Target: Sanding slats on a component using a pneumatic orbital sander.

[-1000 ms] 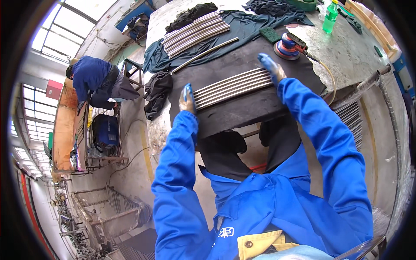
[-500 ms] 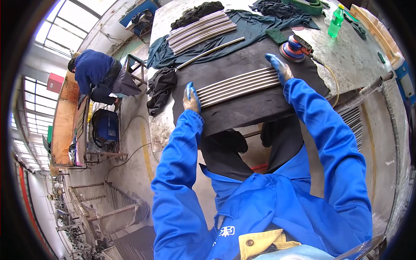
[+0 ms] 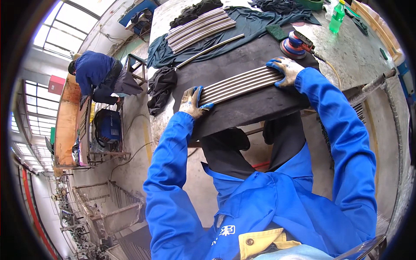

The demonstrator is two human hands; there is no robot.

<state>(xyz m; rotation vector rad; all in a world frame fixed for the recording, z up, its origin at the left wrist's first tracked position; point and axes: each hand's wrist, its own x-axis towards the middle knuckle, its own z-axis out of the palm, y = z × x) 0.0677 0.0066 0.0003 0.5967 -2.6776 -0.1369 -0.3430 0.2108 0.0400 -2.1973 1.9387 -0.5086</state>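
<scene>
Several shiny metal tubes [image 3: 240, 84] lie side by side on a black cloth [image 3: 247, 110] over the table's near edge. My left hand [image 3: 193, 102], in a white and blue work glove, grips the left ends of the row, fingers curled over them. Around the right ends closes my gloved right hand [image 3: 286, 70]. Just beyond that hand sits an orbital sander [image 3: 296, 45] with a blue body and an orange-red rim. A single loose tube [image 3: 211, 51] rests farther back, in front of a second stack of tubes [image 3: 200, 29] on a dark green cloth.
A green scouring pad [image 3: 276, 32] lies beside the sander, whose yellowish hose [image 3: 333, 71] runs off the right edge. A green bottle [image 3: 337, 17] stands at the back right. Black crumpled cloth [image 3: 162, 90] lies at the left edge. A co-worker [image 3: 97, 73] bends over a bench at left.
Both hands have gone from lying flat against the ends of the tubes to curling their fingers around them. The row of tubes has shifted slightly.
</scene>
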